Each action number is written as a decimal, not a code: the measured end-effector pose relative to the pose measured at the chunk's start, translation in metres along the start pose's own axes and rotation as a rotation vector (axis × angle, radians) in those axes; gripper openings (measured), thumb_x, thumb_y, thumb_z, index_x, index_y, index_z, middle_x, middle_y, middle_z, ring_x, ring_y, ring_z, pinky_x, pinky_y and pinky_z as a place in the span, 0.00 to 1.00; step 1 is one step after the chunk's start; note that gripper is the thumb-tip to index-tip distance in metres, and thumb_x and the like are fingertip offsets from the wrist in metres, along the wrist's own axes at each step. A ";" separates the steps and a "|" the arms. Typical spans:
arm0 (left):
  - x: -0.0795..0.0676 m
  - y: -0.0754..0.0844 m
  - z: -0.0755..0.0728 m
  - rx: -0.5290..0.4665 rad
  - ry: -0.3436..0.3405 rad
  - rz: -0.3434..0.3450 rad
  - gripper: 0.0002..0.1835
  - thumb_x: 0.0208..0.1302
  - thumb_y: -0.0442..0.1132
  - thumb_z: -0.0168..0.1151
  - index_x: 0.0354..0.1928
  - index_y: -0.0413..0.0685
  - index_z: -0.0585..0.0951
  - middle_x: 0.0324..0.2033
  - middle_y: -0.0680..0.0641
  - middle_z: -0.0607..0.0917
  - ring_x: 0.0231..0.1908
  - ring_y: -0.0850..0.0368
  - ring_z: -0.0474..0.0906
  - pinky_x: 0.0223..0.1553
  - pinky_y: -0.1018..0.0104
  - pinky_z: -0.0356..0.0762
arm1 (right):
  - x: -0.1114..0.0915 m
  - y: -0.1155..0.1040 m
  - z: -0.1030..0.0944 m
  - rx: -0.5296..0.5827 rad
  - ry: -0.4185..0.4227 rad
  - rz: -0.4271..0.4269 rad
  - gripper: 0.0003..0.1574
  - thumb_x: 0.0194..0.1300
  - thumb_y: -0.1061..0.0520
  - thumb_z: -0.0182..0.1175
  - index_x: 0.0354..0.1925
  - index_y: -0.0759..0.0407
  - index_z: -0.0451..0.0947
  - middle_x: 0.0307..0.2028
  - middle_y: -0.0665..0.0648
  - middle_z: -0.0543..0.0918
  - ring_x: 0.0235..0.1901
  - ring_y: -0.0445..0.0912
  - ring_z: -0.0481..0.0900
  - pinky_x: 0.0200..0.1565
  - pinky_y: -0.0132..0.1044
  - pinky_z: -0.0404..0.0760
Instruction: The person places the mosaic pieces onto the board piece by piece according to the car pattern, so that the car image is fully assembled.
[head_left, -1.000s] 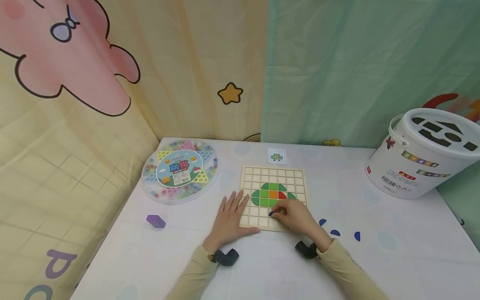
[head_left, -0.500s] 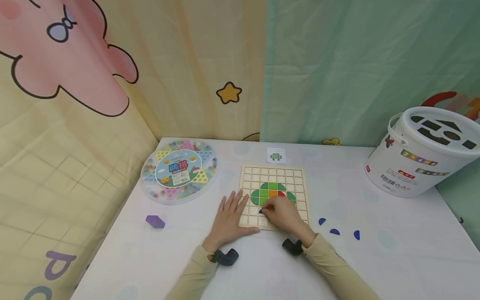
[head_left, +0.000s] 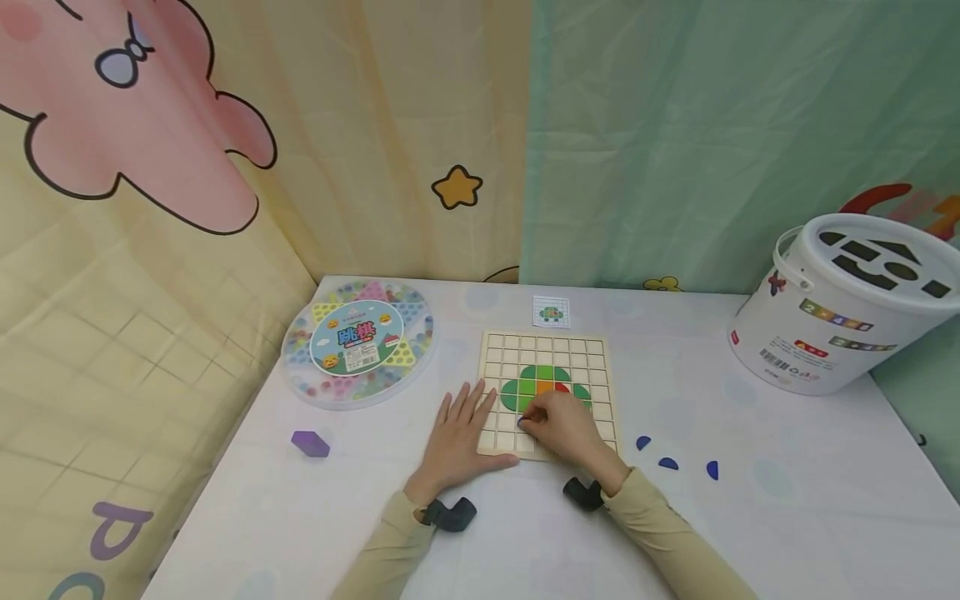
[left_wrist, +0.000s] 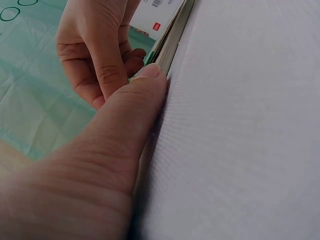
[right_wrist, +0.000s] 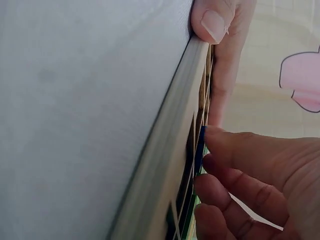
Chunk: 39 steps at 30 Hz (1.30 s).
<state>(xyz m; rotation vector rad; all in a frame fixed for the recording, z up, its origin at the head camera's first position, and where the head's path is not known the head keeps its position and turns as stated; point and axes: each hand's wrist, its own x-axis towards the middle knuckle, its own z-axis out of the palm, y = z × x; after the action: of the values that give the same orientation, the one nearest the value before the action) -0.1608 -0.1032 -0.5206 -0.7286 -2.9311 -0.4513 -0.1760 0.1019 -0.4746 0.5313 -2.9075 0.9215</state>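
A square wooden grid board [head_left: 498, 350] lies on the white table, with green, orange and red pieces set in its middle cells. My left hand [head_left: 453, 433] rests flat with spread fingers along the board's left side, its thumb at the front edge. Over the front half of the board, my right hand [head_left: 562, 427] pinches a small blue half-round piece [right_wrist: 200, 147] between thumb and fingertips, right at the grid just below the green pieces. From above, the right hand covers part of the pattern. On the table to its right lie three blue half-round pieces [head_left: 668, 463].
Behind the board lies a small picture card [head_left: 551, 312]. A round Chinese checkers box [head_left: 360, 342] stands at the back left, a purple block [head_left: 311, 443] in front of it. At the right is a white bucket [head_left: 810, 325] with a shape-hole lid.
My right hand has moved left across the board with the blue piece, then stayed nearly still over the last half second. The left hand has stayed in place.
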 end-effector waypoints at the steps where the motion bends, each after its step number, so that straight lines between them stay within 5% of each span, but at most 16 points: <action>1: 0.000 0.000 0.000 0.003 0.002 0.002 0.56 0.50 0.76 0.54 0.74 0.50 0.54 0.73 0.46 0.49 0.71 0.46 0.39 0.68 0.48 0.36 | 0.000 0.000 0.000 0.000 -0.002 0.000 0.06 0.51 0.55 0.73 0.24 0.52 0.84 0.20 0.41 0.76 0.22 0.36 0.71 0.25 0.34 0.72; 27: -0.005 0.000 0.000 0.025 0.020 0.007 0.56 0.50 0.77 0.51 0.74 0.48 0.55 0.73 0.44 0.51 0.71 0.45 0.41 0.68 0.47 0.37 | 0.002 0.002 -0.003 0.042 -0.057 0.012 0.08 0.51 0.53 0.73 0.26 0.54 0.83 0.20 0.42 0.77 0.22 0.36 0.73 0.28 0.34 0.74; 32: -0.005 0.000 0.001 0.015 0.027 0.012 0.56 0.50 0.77 0.52 0.73 0.47 0.55 0.72 0.43 0.51 0.71 0.44 0.41 0.68 0.45 0.38 | -0.009 0.011 -0.014 0.043 -0.071 -0.030 0.06 0.54 0.53 0.71 0.27 0.51 0.83 0.23 0.40 0.78 0.24 0.37 0.72 0.29 0.34 0.73; 39: -0.002 0.001 0.003 0.011 0.023 0.017 0.56 0.51 0.76 0.52 0.74 0.48 0.54 0.73 0.44 0.49 0.71 0.45 0.39 0.68 0.47 0.36 | -0.035 0.042 -0.049 0.077 -0.043 0.018 0.03 0.58 0.55 0.68 0.30 0.52 0.84 0.24 0.42 0.77 0.22 0.40 0.69 0.24 0.33 0.69</action>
<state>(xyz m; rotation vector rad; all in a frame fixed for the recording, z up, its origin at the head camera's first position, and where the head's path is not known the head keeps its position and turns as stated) -0.1589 -0.1023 -0.5231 -0.7419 -2.9010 -0.4391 -0.1598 0.1727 -0.4621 0.5366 -2.9293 1.0417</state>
